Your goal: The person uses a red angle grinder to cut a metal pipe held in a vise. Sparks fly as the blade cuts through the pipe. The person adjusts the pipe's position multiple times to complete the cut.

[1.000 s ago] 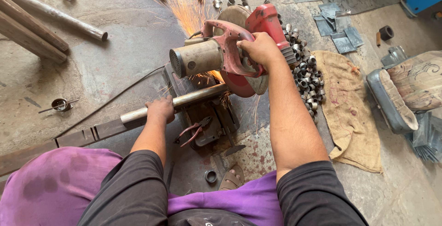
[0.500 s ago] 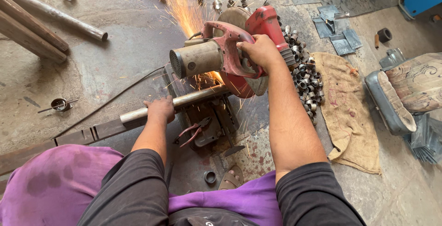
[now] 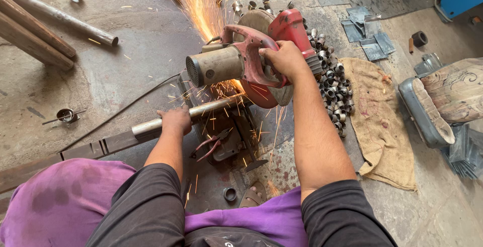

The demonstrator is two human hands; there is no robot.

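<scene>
**Now: chop saw in the pipe, sparks flying**

Right hand (image 3: 286,60) wrapped tight around the red handle of the chop saw (image 3: 251,58), which sits on the concrete floor (image 3: 131,71). Saw head tilted down; the disc meets the metal pipe (image 3: 196,110) under the motor housing. Sparks (image 3: 201,5) fan up and away from the person, smaller ones scattering around the saw base.

Left hand (image 3: 175,120) closed over the pipe, just left of the cut, pressing it down. The pipe runs left from the saw along a flat steel bar (image 3: 95,148).

Pile of short cut rings (image 3: 332,83) lies just right of the saw, touching the edge of a burlap cloth (image 3: 380,121). Red-handled pliers (image 3: 209,144) rest on the saw base below the pipe. More long pipes (image 3: 45,20) at far left.
</scene>
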